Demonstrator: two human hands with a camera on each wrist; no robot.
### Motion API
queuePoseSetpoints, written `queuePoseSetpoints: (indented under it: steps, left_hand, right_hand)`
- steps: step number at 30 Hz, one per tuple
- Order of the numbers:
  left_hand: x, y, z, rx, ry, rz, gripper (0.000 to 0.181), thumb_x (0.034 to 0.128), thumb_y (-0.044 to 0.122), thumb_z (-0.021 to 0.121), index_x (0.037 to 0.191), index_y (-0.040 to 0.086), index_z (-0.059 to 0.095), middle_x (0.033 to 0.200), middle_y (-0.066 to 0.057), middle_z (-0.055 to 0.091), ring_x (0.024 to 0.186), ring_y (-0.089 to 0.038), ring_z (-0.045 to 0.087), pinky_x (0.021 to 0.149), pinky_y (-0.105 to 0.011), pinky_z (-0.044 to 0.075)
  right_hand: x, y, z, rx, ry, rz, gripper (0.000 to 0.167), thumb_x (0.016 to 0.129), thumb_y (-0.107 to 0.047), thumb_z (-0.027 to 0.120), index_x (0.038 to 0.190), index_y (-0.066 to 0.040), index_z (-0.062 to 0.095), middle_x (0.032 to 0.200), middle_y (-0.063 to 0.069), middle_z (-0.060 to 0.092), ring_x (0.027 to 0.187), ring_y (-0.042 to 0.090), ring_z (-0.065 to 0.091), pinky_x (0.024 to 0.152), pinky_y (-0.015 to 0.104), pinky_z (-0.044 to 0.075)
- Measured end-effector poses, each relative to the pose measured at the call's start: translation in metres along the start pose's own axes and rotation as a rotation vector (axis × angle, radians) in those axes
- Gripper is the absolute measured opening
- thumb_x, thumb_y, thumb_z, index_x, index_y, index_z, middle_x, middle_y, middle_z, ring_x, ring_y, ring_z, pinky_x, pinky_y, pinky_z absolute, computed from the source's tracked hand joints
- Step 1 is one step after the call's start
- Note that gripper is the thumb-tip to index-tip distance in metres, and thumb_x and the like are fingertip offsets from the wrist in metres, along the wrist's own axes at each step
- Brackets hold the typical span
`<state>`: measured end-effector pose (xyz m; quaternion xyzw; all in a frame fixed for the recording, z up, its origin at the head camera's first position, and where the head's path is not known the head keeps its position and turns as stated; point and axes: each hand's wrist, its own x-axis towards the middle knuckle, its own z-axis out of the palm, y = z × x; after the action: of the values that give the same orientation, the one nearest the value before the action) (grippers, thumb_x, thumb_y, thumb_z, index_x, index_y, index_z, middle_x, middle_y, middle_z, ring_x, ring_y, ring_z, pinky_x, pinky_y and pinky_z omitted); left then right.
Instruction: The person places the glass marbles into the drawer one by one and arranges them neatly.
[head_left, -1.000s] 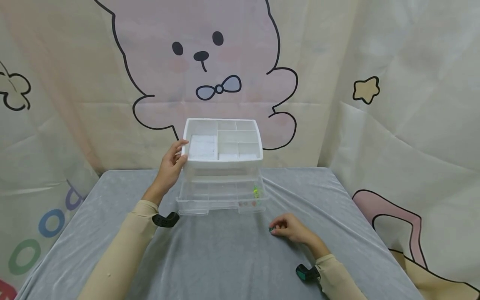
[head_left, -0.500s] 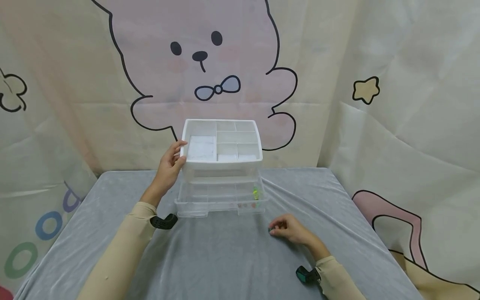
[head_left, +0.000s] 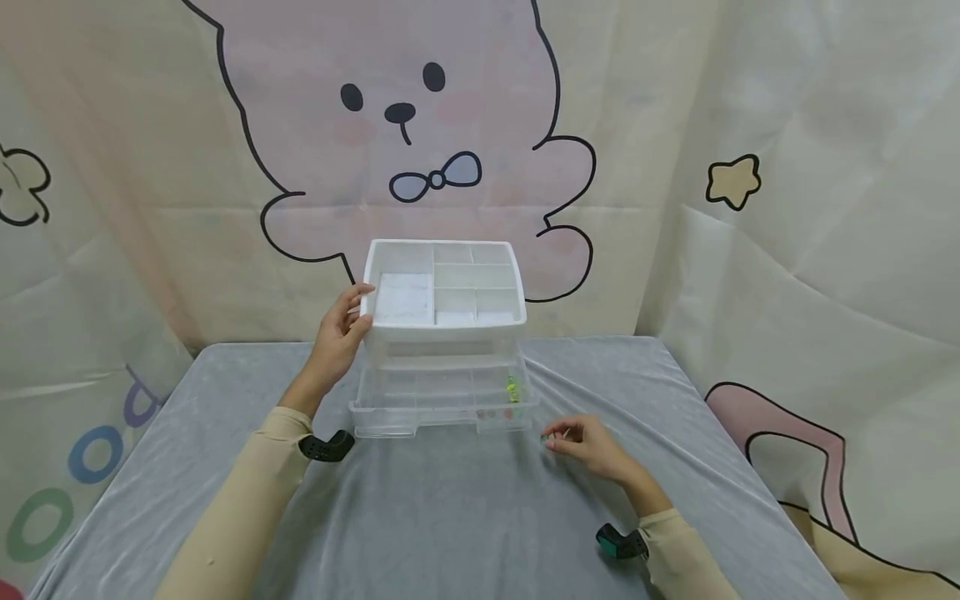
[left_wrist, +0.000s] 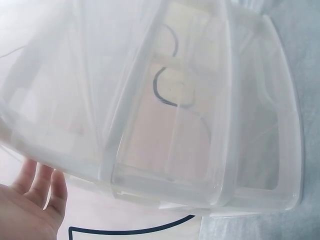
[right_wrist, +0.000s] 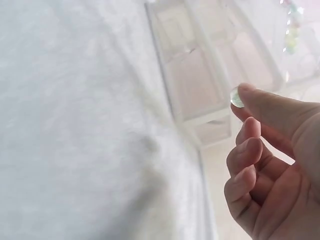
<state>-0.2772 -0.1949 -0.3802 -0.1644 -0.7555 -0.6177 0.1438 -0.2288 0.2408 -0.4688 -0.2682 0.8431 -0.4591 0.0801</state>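
A white plastic storage box, topped with a divided tray, stands toward the back of the table. My left hand holds the tray's left side, fingers at its rim; in the left wrist view fingertips meet the box wall. Below, a clear drawer is pulled out toward me. Yellow-green and reddish marbles lie in its right-hand compartment. To the drawer's right, just off the cloth, my right hand pinches a small clear-green glass marble between thumb and index finger, the other fingers curled.
A grey cloth with soft folds covers the table. Printed curtains with cartoon figures hang close behind it and at both sides. A black device sits on the left wrist, another black device on the right.
My right hand, with the marble pinched, has risen slightly from the cloth and shifted a little to the right. The left hand stays on the storage box.
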Motion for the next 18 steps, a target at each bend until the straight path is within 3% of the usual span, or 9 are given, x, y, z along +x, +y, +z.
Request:
queuePoseSetpoints:
  steps: [6, 9, 13, 18]
  left_hand:
    - [0.001, 0.0, 0.0, -0.012, -0.006, 0.01, 0.044, 0.1067, 0.013, 0.047, 0.15, 0.01, 0.04, 0.155, -0.022, 0.038, 0.126, -0.028, 0.051, 0.087, -0.015, 0.044]
    - [0.0, 0.0, 0.0, -0.013, 0.005, 0.013, 0.043, 0.1064, 0.011, 0.046, 0.149, 0.009, 0.04, 0.152, -0.023, 0.039, 0.121, -0.024, 0.053, 0.086, -0.015, 0.044]
    - [-0.002, 0.0, 0.0, -0.004, 0.017, 0.014, 0.043, 0.1062, 0.011, 0.047, 0.149, 0.009, 0.04, 0.151, -0.023, 0.039, 0.117, -0.02, 0.053, 0.086, -0.015, 0.044]
    - [-0.001, -0.001, 0.001, -0.009, 0.014, 0.021, 0.043, 0.1068, 0.012, 0.047, 0.15, 0.01, 0.04, 0.153, -0.022, 0.038, 0.12, -0.024, 0.053, 0.087, -0.016, 0.044]
  right_hand:
    - [0.009, -0.019, -0.01, 0.033, 0.045, -0.044, 0.02, 0.096, -0.006, 0.067, 0.108, 0.009, 0.071, 0.08, 0.02, 0.062, 0.061, -0.002, 0.045, 0.056, 0.021, 0.043]
    - [0.014, -0.027, -0.015, 0.045, 0.057, -0.088, 0.017, 0.095, -0.003, 0.066, 0.108, 0.007, 0.071, 0.076, 0.022, 0.059, 0.059, -0.002, 0.042, 0.054, 0.022, 0.04]
    - [0.017, -0.036, -0.021, 0.058, 0.066, -0.137, 0.017, 0.095, 0.0, 0.066, 0.108, 0.009, 0.071, 0.07, 0.011, 0.055, 0.057, 0.0, 0.039, 0.052, 0.024, 0.039]
    - [0.019, -0.047, -0.03, 0.065, 0.1, -0.164, 0.017, 0.094, 0.002, 0.066, 0.108, 0.01, 0.071, 0.068, 0.002, 0.053, 0.054, 0.003, 0.037, 0.05, 0.025, 0.037]
